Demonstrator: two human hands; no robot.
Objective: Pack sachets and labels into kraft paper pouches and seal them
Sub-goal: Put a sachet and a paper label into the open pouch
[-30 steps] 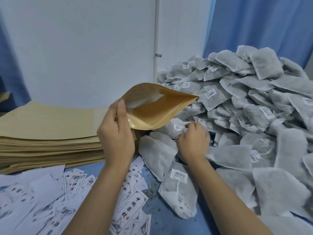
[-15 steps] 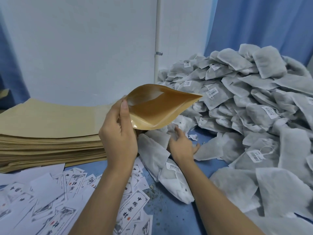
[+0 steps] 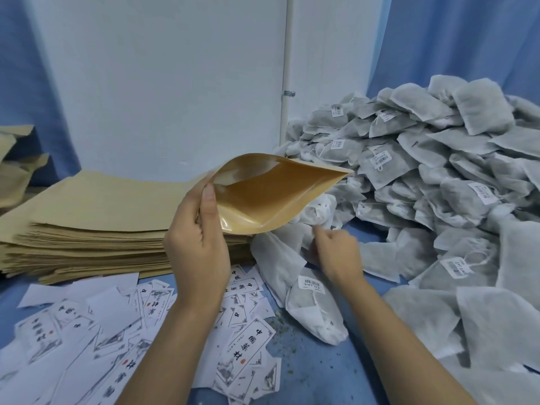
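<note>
1. Labels (image 3: pixel 248 355) right under your left forearm, loose white slips scattered over the blue table (image 3: pixel 306 372), some showing their print and some blank.
2. Just below your right wrist lies a single white sachet (image 3: pixel 314 314), barcode sticker up, with fine crumbs on the table next to it.
3. Your left hand (image 3: pixel 198 249) is clamped on the kraft pouch (image 3: pixel 271 194). The thumb is flat on the near lip and the fingers are behind. The pouch is up off the table, its mouth gaping wide and its far corner pointing off to your right.
4. Your right hand (image 3: pixel 336 252) is low, beneath the open mouth of the pouch. Its fingers are curled in against the loose sachets there, and whether they've actually got one pinched can't be told from here.
5. Left of your left hand, and running behind it, there's a thick stack of flat pouches (image 3: pixel 87 223) lying on the table.
6. To the right of your right hand and beyond it is the big sachet heap (image 3: pixel 438 176), grey bags piled high, many with white stickers and strings.
7. Past both hands stands a white wall (image 3: pixel 160 68) with a thin pipe (image 3: pixel 287 68) running up it, and a blue curtain (image 3: pixel 467 39) hangs at the sides.
</note>
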